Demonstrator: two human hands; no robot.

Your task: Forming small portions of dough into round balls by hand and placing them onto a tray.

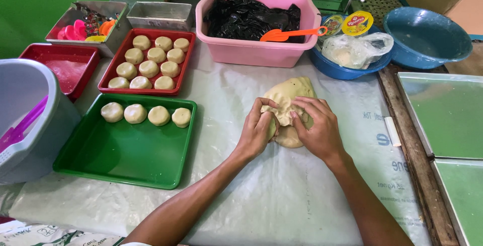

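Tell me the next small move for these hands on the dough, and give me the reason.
Probably pinch off the small lump at the near end of the dough mass. The left hand and right hand both grip there, where the dough narrows. The green tray holds four dough balls in one row with bare room left, and the red tray looks full.

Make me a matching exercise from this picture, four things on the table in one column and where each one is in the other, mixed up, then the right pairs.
Things:
1. Big dough lump
2. Four dough balls
3. Orange scoop
4. Black plastic bag

Places:
A. Inside the pink tub
B. On the green tray
C. Lying across the pink tub's rim
D. Under the left hand and right hand

Pairs: 1-D, 2-B, 3-C, 4-A
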